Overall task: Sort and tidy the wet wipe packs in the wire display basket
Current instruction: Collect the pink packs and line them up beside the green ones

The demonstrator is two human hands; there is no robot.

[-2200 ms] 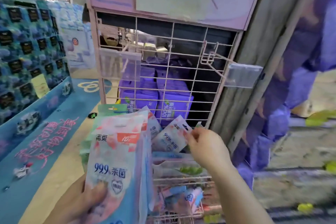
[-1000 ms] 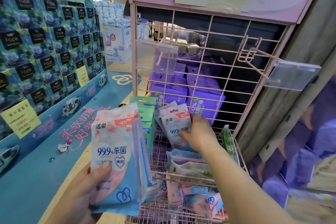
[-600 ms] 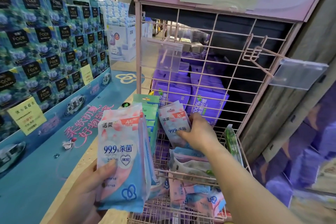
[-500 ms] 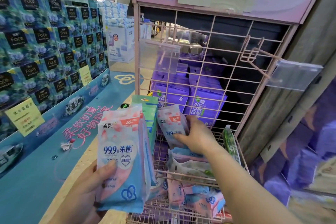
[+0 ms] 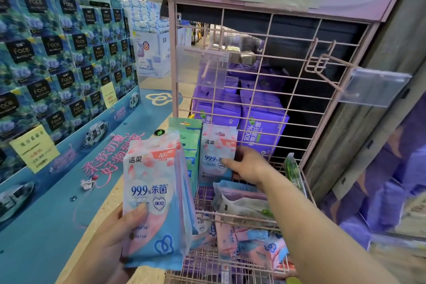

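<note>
Setting: shop aisle as I see it from the head camera, with a pink wire display basket [image 5: 251,220] low in the middle; I place everything from that basket.
Hidden or cut off: my right forearm crosses the basket and covers part of its contents; the basket's bottom edge runs out of frame; small print on the packs is too blurred for me to read.
Left hand [image 5: 108,237]: left of the basket and in front of it, thumb clamped over the face of a held stack of packs [image 5: 152,198], pink and blue, several layers thick; how many I cannot tell.
Right hand [image 5: 247,165]: above the basket's rear, thumb on the front and fingers behind an upright pack [image 5: 216,152], pinching its right edge.
Upright pack: stands at the basket's back left, just beside a row of green packs [image 5: 187,136] on its left.
Basket contents: loose packs [image 5: 242,203] lying flat and overlapping in the upper level, more pink and blue ones jumbled [image 5: 260,249] lower down, one green pack [image 5: 294,173] on edge against the right rim.
Behind the basket: a pink wire grid panel [image 5: 285,76] with purple boxes [image 5: 260,124] showing through it.
Far left of the basket: a wall of blue tissue packs [image 5: 57,57].
</note>
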